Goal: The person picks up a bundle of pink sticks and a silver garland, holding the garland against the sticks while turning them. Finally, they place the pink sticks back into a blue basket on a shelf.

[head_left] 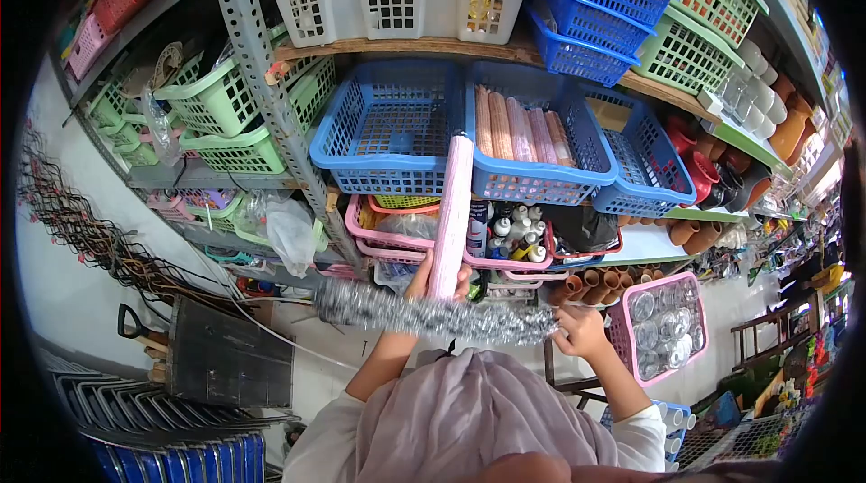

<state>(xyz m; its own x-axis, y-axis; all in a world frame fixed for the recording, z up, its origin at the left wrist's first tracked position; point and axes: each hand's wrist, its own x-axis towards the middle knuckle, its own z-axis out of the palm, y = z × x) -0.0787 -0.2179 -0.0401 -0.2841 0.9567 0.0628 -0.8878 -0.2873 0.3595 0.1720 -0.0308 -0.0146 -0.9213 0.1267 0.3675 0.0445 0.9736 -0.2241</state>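
My left hand (pixel 421 282) is wrapped round the lower part of a long pink-white roll (pixel 454 212), which stands nearly upright in front of the blue baskets. A silvery tinsel duster (pixel 433 316) lies across the base of the roll, blurred by motion. Its right end is in the closed fingers of my right hand (pixel 577 331). Several similar rolls (pixel 523 129) lie in the middle blue basket (pixel 541 178). The left blue basket (pixel 388 178) is just behind the upper roll.
Below the shelf, a pink basket (pixel 505 264) holds bottles. A pink crate (pixel 622 343) of glass jars is at the right. A metal shelf post (pixel 262 77) stands left of the blue baskets. Stacked blue chairs (pixel 180 460) are at lower left.
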